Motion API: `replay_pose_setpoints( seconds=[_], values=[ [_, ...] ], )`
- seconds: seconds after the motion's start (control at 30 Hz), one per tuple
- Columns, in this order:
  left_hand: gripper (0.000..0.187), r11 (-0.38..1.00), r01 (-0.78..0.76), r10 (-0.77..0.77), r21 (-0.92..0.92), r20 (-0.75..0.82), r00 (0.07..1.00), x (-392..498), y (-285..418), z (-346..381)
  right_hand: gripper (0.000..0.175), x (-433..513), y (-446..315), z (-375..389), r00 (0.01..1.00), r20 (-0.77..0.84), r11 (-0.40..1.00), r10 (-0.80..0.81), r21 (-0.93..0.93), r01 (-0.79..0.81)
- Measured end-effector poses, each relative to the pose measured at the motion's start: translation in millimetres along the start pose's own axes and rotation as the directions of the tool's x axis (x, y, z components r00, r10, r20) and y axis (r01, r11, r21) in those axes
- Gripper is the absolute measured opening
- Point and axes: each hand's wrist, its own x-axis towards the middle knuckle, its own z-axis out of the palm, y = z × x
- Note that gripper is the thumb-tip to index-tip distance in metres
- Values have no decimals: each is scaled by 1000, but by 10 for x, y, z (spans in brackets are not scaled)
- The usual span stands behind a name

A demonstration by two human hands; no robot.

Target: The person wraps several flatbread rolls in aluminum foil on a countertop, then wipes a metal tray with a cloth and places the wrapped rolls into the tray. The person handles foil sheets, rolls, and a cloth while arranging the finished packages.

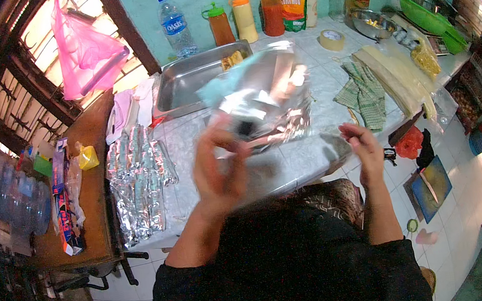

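My left hand (220,166) pinches the near left corner of a sheet of aluminium foil (262,99). The sheet hangs over the table, blurred by motion, with a bluish sheen on its far side. Off to the right, over the table's front edge, my right hand (363,150) has loosely curled fingers with nothing visible in them. Behind the foil stands a rectangular steel tray (184,83), partly covered, with browned food pieces (232,60) at its far right corner. Left of my left hand lie several long foil-wrapped rolls (138,184) side by side.
Sauce bottles (272,11) and a water bottle (174,28) line the wall. Packing tape (332,40), a checked cloth (366,96), pale wrapper sheets (393,75) and a steel bowl (371,24) sit to the right. A knife (428,185) rests on a cutting board (435,195) below.
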Motion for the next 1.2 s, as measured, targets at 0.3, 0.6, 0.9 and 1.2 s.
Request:
replay_pose_setpoints(
  seconds=[0.3,0.6,0.9,1.2],
  values=[
    [46,777,-615,529,-131,665,527,-584,515,944,46,-269,70,-915,900,-296,887,319,427,-174],
    [39,999,-33,-14,43,795,607,-37,-499,1293,26,-479,568,-983,780,-46,747,624,330,-577],
    [46,871,-283,-242,402,851,465,2,-683,1456,23,-1059,832,-1575,681,-277,734,678,312,-604],
    [67,812,-330,-376,481,864,334,166,-512,1695,37,-736,615,-1307,583,-407,711,703,420,-564]
  ],
)
